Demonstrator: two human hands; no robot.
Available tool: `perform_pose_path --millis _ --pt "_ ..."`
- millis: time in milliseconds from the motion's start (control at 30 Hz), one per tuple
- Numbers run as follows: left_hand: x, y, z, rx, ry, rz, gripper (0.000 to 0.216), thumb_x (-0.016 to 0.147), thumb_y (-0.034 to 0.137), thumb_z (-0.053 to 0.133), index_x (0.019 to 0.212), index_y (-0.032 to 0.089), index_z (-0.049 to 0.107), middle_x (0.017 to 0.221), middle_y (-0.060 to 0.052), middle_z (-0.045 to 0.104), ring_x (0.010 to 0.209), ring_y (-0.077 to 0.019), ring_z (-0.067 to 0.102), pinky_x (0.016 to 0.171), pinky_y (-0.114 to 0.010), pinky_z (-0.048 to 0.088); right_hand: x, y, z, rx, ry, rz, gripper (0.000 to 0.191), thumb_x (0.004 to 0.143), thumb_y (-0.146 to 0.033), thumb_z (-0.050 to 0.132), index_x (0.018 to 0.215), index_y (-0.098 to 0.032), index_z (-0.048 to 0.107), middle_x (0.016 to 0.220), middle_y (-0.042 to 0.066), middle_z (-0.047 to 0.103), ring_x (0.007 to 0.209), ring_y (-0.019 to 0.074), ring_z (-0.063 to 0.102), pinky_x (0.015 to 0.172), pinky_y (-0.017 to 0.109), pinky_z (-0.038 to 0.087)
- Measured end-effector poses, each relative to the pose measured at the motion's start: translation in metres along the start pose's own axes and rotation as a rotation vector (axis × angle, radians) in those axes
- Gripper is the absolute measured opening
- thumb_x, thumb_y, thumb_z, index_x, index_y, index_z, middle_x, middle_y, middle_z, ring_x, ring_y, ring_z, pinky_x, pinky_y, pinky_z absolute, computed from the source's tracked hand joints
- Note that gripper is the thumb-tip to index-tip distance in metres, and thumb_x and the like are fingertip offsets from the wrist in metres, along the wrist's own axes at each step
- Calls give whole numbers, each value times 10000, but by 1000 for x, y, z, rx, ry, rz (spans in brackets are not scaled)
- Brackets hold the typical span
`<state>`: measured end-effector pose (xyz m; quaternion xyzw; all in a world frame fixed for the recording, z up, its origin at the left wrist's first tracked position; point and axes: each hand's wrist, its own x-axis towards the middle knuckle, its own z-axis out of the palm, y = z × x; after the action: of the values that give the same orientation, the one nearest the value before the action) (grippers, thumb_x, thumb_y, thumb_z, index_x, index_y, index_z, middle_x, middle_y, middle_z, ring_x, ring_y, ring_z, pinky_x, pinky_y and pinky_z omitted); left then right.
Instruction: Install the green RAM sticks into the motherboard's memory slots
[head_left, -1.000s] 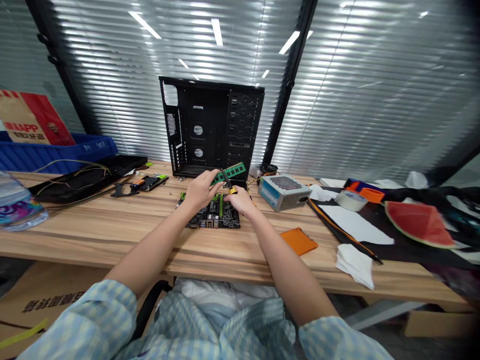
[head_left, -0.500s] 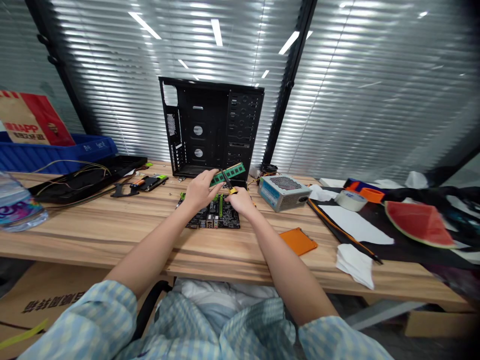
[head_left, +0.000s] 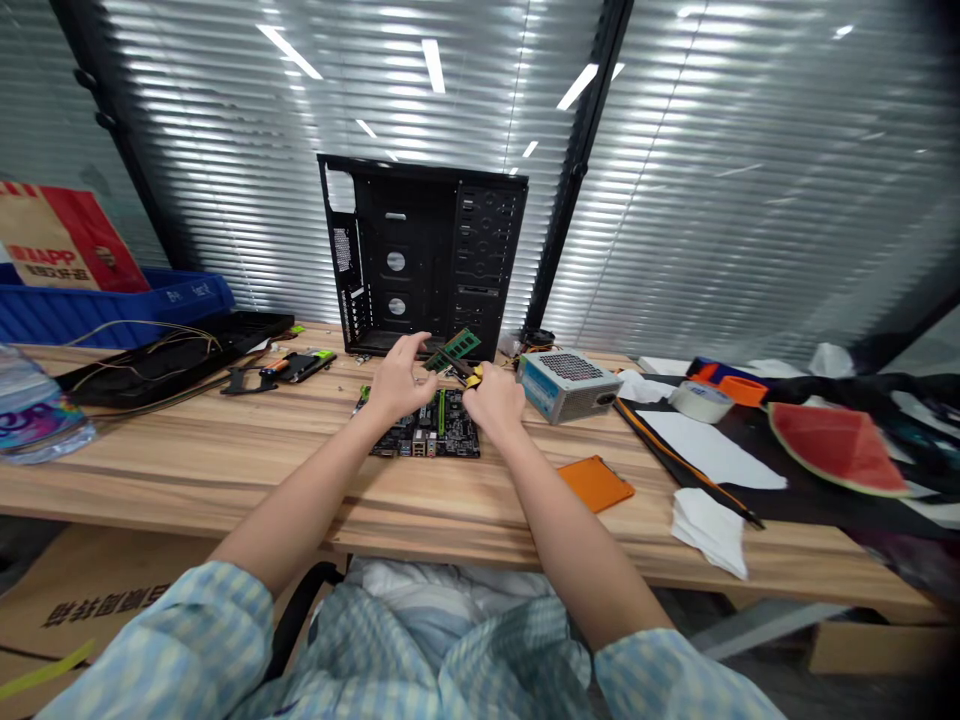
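Desk is strewn with loose parts. The black case stands upright and bare at the back, while the power supply and motherboard lie out on the wood, so nothing looks mounted yet. Over the board, the left hand spreads its fingers at one end of the green memory stick, which is raised and in no slot. I cannot tell whether that hand grips it. The right hand is closed on a yellow-handled screwdriver.

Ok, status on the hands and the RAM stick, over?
Left hand at RAM stick, fingers spread, grip unclear. Right hand shut on screwdriver. Both over motherboard; nothing between.
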<state>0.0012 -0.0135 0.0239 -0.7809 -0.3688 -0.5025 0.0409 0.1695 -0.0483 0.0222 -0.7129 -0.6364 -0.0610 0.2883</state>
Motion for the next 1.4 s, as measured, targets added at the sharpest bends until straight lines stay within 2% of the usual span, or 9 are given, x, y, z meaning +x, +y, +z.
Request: perform_pose_path --millis 100,233,333,533,733,833,933,1100,1400 --pt "4 -8 6 -197 -25 -243 601 628 233 582 1219 181 492 1108 -82 577 929 -214 590 819 -374 508 0 2 1 -75 112 -46 215 766 -213 512 971 -207 576 1027 86 647 987 245 545 793 348 350" --pt "10 -18 12 -608 -116 -633 601 598 288 522 1188 199 455 1163 -103 563 827 -195 619 690 -361 520 2 8 4 -132 267 -129 161 808 -208 499 944 -205 586 973 96 629 951 251 488 795 369 296" --pt "12 -15 8 -903 -168 -751 610 602 284 497 1204 205 440 1199 -110 576 915 -220 637 733 -382 524 4 12 6 -139 383 -200 160 851 -206 473 933 -209 611 927 100 611 906 251 452 804 392 260" --pt "11 3 -7 -1082 -335 -657 591 754 582 486 1210 209 531 1217 -117 603 971 -258 618 764 -438 530 6 16 4 -98 469 -256 265 950 -301 394 917 -245 652 934 93 591 893 240 409 851 402 222" --pt "4 7 -10 -1214 -399 -513 899 551 652 737 1328 261 509 1492 -115 387 1086 -277 564 808 -394 508 8 19 2 -71 487 -294 335 980 -399 357 910 -260 654 966 79 607 909 229 408 878 392 193" --pt "3 3 -10 -1224 -438 -449 1080 460 642 796 1413 318 406 1554 -98 270 1178 -276 510 854 -385 492 8 19 2 -63 486 -283 357 985 -411 343 902 -261 656 960 75 611 902 224 412 880 391 190" --pt "2 0 -7 -1205 -484 -413 1288 400 610 833 1493 402 183 1568 -91 211 1232 -277 473 876 -389 484 9 18 1 -54 467 -269 360 984 -406 346 892 -256 661 951 79 607 896 223 418 878 393 197" --pt "0 0 0 -1146 -475 -399 1477 373 547 865 1476 450 -111 1569 -92 153 1302 -283 406 887 -368 483 9 18 0 -40 422 -240 342 983 -385 349 933 -275 669 970 83 594 922 227 433 894 407 215" --pt "-1 3 7 -1112 -375 -299 1386 453 525 808 1485 416 -111 1480 -96 309 1265 -264 457 877 -353 484 7 18 1 -83 482 -265 303 948 -269 364 890 -247 660 984 97 589 896 232 427 875 415 236"
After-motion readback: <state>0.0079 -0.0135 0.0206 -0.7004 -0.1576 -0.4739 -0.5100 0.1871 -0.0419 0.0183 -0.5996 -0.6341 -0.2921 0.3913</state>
